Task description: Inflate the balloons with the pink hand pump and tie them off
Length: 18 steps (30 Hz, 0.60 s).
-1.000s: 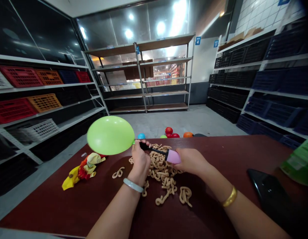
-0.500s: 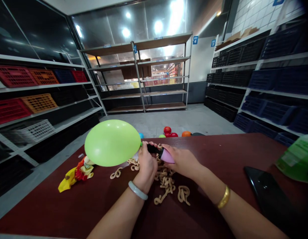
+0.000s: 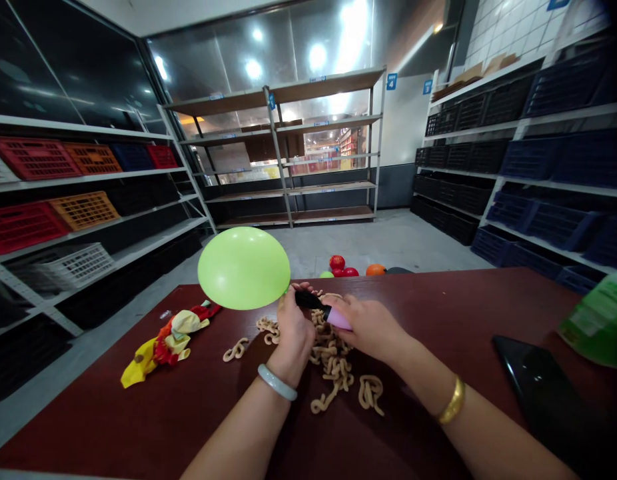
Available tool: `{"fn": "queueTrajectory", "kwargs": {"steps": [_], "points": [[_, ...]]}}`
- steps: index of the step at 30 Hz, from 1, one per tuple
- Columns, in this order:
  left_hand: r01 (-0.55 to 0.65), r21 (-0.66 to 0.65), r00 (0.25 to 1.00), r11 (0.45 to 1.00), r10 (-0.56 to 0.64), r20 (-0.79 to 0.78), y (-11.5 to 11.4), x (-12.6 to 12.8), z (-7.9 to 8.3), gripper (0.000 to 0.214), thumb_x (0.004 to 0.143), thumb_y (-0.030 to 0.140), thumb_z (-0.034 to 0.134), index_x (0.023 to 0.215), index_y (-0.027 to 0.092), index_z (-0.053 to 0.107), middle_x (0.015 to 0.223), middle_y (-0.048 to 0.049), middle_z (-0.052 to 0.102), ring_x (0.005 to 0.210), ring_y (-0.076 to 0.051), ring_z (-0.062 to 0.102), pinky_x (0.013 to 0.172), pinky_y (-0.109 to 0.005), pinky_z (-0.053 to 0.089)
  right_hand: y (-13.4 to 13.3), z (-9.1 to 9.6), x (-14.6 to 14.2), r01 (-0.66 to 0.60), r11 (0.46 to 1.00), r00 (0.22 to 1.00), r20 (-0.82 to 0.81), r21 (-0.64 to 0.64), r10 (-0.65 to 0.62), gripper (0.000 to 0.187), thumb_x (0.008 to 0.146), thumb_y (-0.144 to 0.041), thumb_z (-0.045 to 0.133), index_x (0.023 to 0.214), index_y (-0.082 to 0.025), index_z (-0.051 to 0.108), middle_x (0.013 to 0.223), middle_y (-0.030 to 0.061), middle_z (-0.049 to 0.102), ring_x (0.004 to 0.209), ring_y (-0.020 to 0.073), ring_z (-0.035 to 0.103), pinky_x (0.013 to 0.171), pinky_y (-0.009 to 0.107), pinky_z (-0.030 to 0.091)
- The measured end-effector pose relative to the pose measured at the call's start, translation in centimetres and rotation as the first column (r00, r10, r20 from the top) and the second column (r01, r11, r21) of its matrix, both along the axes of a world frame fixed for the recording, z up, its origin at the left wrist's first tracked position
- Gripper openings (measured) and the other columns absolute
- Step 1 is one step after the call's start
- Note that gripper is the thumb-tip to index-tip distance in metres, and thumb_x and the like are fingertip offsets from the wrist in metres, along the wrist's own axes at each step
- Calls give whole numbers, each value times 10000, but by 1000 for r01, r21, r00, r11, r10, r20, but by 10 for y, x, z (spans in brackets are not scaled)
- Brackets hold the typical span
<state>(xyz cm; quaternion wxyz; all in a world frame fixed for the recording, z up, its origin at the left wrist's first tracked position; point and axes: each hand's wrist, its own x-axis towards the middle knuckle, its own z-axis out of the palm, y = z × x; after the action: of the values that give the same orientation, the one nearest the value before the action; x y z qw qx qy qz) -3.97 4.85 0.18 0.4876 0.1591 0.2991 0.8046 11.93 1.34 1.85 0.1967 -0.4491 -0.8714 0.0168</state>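
A light green inflated balloon (image 3: 243,268) floats to the left of my hands above the table's far edge. Its neck meets my left hand (image 3: 294,327), which is closed around it and the near end of a balloon pump. The pump has a black section (image 3: 311,300) between my hands and a pinkish-purple end (image 3: 339,320). Wrapped over that purple end is my right hand (image 3: 371,327). Below both hands lies a pile of beige, curly, rope-like pieces (image 3: 336,367). The exact join of neck and nozzle is hidden by my left fingers.
Limp red, yellow and cream balloons (image 3: 163,340) lie on the dark red table (image 3: 198,400) at left. A black phone (image 3: 528,370) and a green bag-like item (image 3: 598,320) are at right. Round coloured things (image 3: 341,267) show beyond the far edge. Crate shelves flank the room.
The balloon has shifted right and slightly up, and looks smaller. More of the pump's black section shows as my right hand has moved slightly right. My left hand stays nearly in place.
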Motion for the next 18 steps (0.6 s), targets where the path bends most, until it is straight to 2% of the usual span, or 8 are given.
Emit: {"fn": "queueTrajectory", "kwargs": {"steps": [5,7,13,18], "points": [[-8,54,1000,998,8,16,7,-26,10,126,845,200,633,744,157,571,742,-32,679,713,-138,660,785,-298,507,7,-5,4,5,999,1000,-16,-36,-6,578,867,-393,558,1430,-329,440,1198,75,651,944,262,669,764,345,454],[-11,25,1000,1000,10,16,9,-38,12,137,846,175,638,729,153,571,770,-48,693,756,-143,677,788,-288,503,13,-6,10,36,998,999,-16,-60,-37,583,851,-386,564,1419,-315,452,1149,79,666,938,268,669,762,347,449],[20,-39,999,999,-21,-48,11,-50,12,116,858,169,623,752,149,580,874,-80,725,771,-141,683,753,-277,497,37,-9,44,260,958,966,23,-125,-259,594,817,-341,573,1400,-287,468,1138,103,678,978,293,667,733,347,440],[98,-106,994,990,-103,-42,10,-46,13,109,839,147,578,737,163,542,767,-49,692,683,-134,655,697,-265,503,51,-17,66,417,888,908,135,-193,-397,558,795,-317,603,1341,-281,493,1140,94,688,1034,294,657,766,356,435]]}}
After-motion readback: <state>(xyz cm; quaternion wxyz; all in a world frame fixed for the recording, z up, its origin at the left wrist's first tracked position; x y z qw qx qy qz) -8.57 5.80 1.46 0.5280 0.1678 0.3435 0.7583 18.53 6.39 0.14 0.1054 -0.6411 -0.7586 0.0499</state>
